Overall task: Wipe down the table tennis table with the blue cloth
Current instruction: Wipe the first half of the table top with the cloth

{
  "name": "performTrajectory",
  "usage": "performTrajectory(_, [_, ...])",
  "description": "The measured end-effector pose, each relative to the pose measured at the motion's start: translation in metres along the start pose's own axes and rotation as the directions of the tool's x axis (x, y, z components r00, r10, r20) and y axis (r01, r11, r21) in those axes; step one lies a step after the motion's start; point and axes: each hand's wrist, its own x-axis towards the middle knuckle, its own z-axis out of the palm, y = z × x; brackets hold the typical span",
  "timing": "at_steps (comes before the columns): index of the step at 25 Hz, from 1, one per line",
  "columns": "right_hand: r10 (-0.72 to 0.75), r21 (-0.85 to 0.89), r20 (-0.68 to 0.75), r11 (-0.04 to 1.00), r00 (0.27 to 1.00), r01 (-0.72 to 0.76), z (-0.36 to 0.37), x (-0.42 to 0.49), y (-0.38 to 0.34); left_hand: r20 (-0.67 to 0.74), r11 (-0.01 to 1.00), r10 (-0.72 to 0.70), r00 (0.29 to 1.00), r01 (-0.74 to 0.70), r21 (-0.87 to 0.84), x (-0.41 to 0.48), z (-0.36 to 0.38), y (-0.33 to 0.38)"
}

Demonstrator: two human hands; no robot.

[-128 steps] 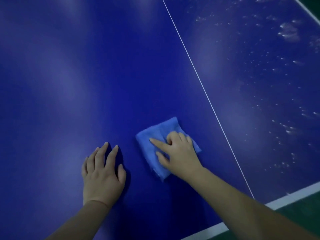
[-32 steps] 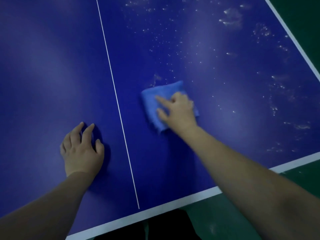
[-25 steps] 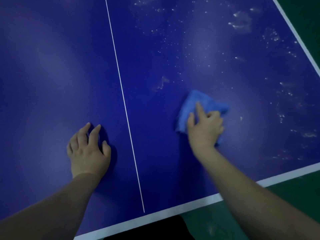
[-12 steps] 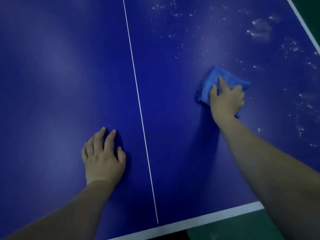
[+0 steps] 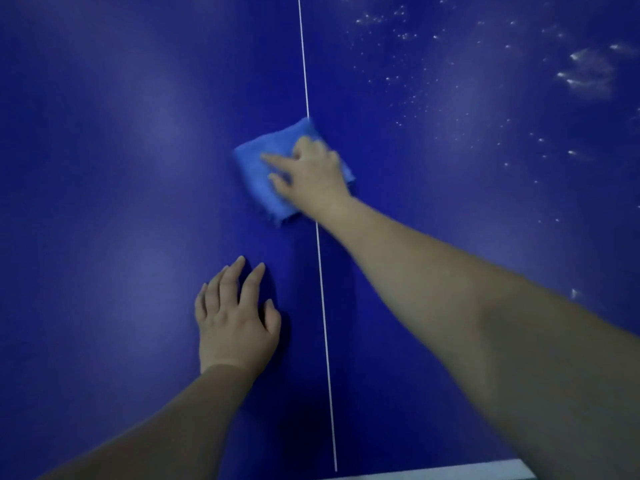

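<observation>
Item 1. Table (image 5: 104, 168): dark blue top, fills nearly the whole view; pale sheen patches on the half toward 9 o'clock.

Item 2. Left hand (image 5: 235, 317): at 7 o'clock from the view's centre, palm down on the table, fingers straight and slightly spread, pointing toward 12 o'clock, holding nothing. It lies just beside the white line, on its 9 o'clock side.

Item 3. Blue cloth (image 5: 258, 174): folded pad, flat on the table, at 12 o'clock from the left hand and well apart from it. Its 3 o'clock part covers the white line.

Item 4. Right hand (image 5: 311, 174): on top of the blue cloth, pressing it down. Forefinger and thumb stretched toward 9 o'clock; remaining fingers bent down onto the fabric.

Item 5. White line (image 5: 322, 306): thin, running 12 to 6 o'clock, hidden where cloth and forearm cross it.

Item 6. White specks (image 5: 585, 72): scattered over the table toward 2 o'clock, thickest at the far corner.

Item 7. White edge band (image 5: 433, 471): at 5 o'clock.
</observation>
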Motion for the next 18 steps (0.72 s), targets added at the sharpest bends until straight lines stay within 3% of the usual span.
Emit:
performTrajectory(2, [0.265,-0.068,-0.100,0.960,0.959,-0.272,-0.014,0.010,0.066,0.008,1.000,-0.003,1.000,0.003,-0.004,0.001,-0.001,0.000])
performTrajectory(3, [0.418,-0.057,-0.154,0.901,0.895,-0.431,-0.024,0.004,0.104,0.013,1.000,-0.003,1.000,0.003,-0.004,0.000,-0.001,0.000])
performTrajectory(5, [0.684,0.037,-0.216,0.719,0.697,-0.694,-0.041,-0.023,0.164,0.027,1.000,0.001,1.000,-0.001,-0.007,-0.001,-0.003,0.000])
performTrajectory(7, [0.839,0.121,-0.220,0.529,0.497,-0.840,-0.045,-0.044,0.175,0.043,1.000,-0.001,0.999,0.001,-0.012,0.000,-0.005,0.001])
performTrajectory(8, [0.860,0.127,-0.221,0.492,0.459,-0.861,-0.039,-0.046,0.164,0.053,1.000,0.000,0.999,0.000,-0.009,0.000,-0.005,0.001])
performTrajectory(9, [0.830,0.113,-0.235,0.540,0.506,-0.834,-0.032,-0.042,0.146,0.059,1.000,0.000,0.998,0.000,-0.007,0.000,-0.005,0.001])
performTrajectory(10, [0.758,0.096,-0.231,0.642,0.610,-0.761,-0.026,-0.034,0.124,0.059,1.000,0.001,0.998,0.000,-0.006,0.000,-0.006,0.002])
performTrajectory(12, [0.477,0.053,-0.144,0.879,0.867,-0.474,-0.018,-0.011,0.089,0.058,1.000,-0.002,0.998,0.002,-0.001,0.000,-0.004,0.002])
performTrajectory(13, [0.326,0.032,-0.091,0.945,0.941,-0.324,-0.018,0.003,0.087,0.054,1.000,-0.003,0.999,0.003,0.001,0.001,-0.003,0.001])
performTrajectory(15, [0.206,-0.026,-0.059,0.978,0.977,-0.208,-0.029,0.031,0.117,0.036,1.000,0.000,0.999,0.000,0.001,0.000,-0.002,0.000])
performTrajectory(17, [0.387,-0.090,-0.131,0.912,0.913,-0.400,-0.045,0.040,0.177,0.022,1.000,0.005,1.000,-0.005,0.002,0.000,-0.003,0.001])
performTrajectory(18, [0.545,-0.085,-0.174,0.821,0.820,-0.564,-0.053,0.031,0.209,0.020,1.000,0.006,1.000,-0.006,0.003,0.001,-0.004,0.001])
